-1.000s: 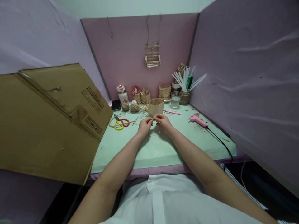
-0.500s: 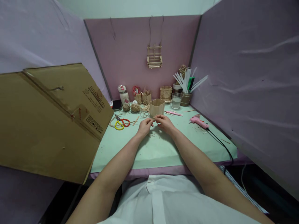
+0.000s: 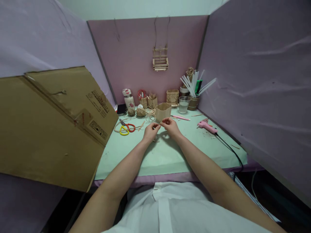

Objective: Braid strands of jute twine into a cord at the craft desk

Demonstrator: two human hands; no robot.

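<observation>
My left hand (image 3: 150,131) and my right hand (image 3: 171,127) meet fingertip to fingertip over the table, each closed in a pinch. Between them is a thin piece of twine, mostly hidden by the fingers. Just beyond the fingertips stands a cup of upright wooden sticks (image 3: 163,114) with an uneven rim. Loose twine scraps (image 3: 156,140) lie below the hands. To the left are scissors (image 3: 127,127) with red and yellow handles and a flat wooden stick (image 3: 141,125).
Balls of twine (image 3: 140,112), a bottle (image 3: 128,98) and a clear cup of liquid (image 3: 183,105) line the back. A pink glue gun (image 3: 207,126) with a black cord lies right. A large cardboard sheet (image 3: 60,129) leans in from the left.
My fingertips have come closer together, and the small twine loop seen between them earlier is now mostly hidden. My right hand has shifted slightly up. Everything else stays put.
</observation>
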